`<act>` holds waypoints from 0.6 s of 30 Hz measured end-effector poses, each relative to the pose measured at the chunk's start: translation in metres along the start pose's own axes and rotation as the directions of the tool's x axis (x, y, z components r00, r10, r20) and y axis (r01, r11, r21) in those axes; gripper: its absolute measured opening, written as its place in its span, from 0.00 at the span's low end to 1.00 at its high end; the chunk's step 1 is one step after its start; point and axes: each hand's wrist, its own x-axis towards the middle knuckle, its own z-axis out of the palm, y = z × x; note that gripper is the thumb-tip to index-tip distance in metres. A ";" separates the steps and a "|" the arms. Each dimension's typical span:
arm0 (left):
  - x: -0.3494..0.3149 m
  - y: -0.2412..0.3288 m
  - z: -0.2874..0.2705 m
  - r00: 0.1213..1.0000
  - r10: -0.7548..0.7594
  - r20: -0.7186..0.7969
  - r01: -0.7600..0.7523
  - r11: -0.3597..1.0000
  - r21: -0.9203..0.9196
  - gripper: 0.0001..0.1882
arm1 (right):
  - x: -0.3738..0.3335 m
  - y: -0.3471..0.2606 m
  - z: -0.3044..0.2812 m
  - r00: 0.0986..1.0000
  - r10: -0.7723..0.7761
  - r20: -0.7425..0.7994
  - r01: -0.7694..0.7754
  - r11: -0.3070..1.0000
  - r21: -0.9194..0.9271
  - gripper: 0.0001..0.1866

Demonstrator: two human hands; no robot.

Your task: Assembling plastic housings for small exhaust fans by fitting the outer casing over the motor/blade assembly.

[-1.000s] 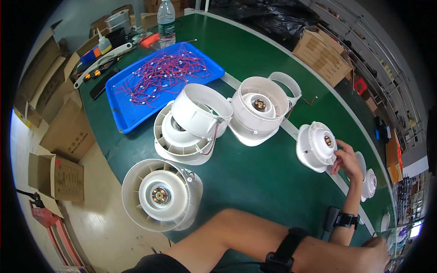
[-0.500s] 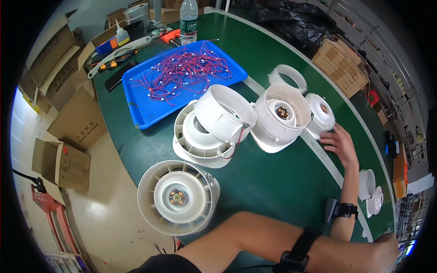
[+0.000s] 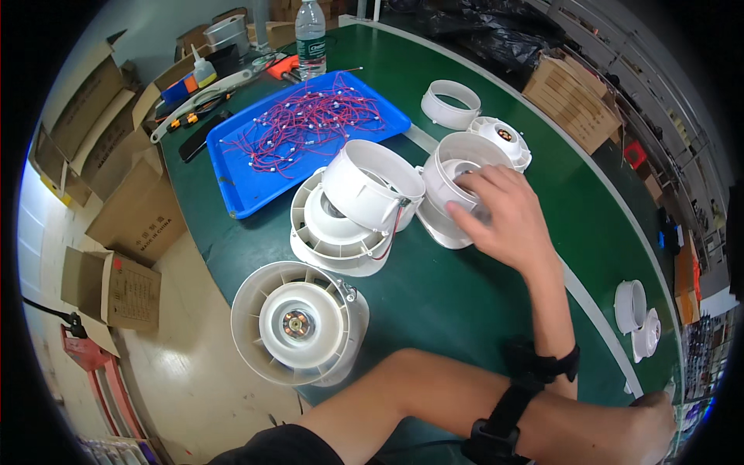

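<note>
My right hand (image 3: 505, 217) is over the white round fan housing (image 3: 446, 177) at the middle right, its thumb against the outer wall and its fingers curled over the rim. They partly cover the motor hub inside. Across the lower right reaches my left forearm, ending in my left hand (image 3: 657, 415), bent at the wrist, its fingers hidden. Just behind the gripped housing lie a white motor piece with a copper-coloured centre (image 3: 502, 139) and a loose white ring (image 3: 451, 107). To the left, another white ring (image 3: 372, 186) leans on a finned fan housing (image 3: 332, 232).
A third fan housing (image 3: 298, 325) is at the table's near left edge. The blue tray (image 3: 232, 203) holds red wires with white connectors. Behind it stands a water bottle (image 3: 310, 46). More white parts (image 3: 632, 306) lie at the far right, cardboard boxes (image 3: 132, 291) on the floor.
My right hand has left the white motor piece, which now rests behind the housing, and moved left onto the housing's rim. The view has shifted slightly.
</note>
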 end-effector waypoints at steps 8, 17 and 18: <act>0.001 -0.058 -0.080 0.998 0.044 -0.043 -0.047 0.996 -0.082 0.11 | -0.025 0.004 -0.026 0.955 0.195 0.224 -0.196 0.980 -0.016 0.15; 0.071 -0.110 -0.168 0.799 0.003 0.601 0.254 0.905 -0.342 0.10 | -0.095 -0.001 -0.177 0.643 0.688 0.337 -0.754 0.646 0.119 0.15; 0.065 -0.123 -0.178 0.604 -0.094 0.791 0.505 0.813 -0.289 0.11 | -0.099 0.014 -0.152 0.751 0.607 0.260 -0.657 0.649 0.383 0.16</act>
